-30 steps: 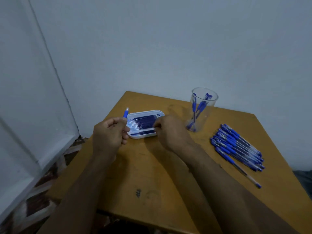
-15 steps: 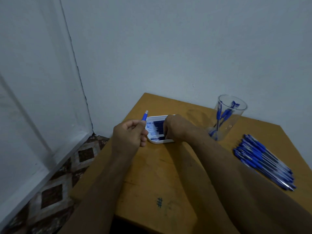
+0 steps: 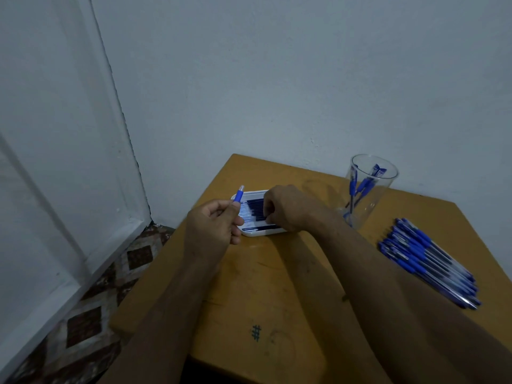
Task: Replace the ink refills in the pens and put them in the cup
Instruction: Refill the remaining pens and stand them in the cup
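Note:
My left hand [image 3: 212,225] grips a blue pen barrel [image 3: 238,195] whose tip sticks up past my fingers. Right behind it lies a white tray [image 3: 250,233] full of dark ink refills [image 3: 256,207]. My right hand [image 3: 288,207] reaches into the tray with its fingers curled down on the refills; whether they pinch one is hidden. A clear cup [image 3: 368,189] with a few blue pens in it stands at the back right. A heap of several blue pens [image 3: 426,259] lies on the table's right side.
The wooden table [image 3: 277,300] stands in a room corner, with white walls behind and to the left. Patterned floor tiles [image 3: 91,314] show below its left edge. A small ink mark [image 3: 256,332] sits near the front edge.
The view has swung left and the scene shifted right. My right hand moved further over the tray onto the refills. The left hand still holds the pen barrel.

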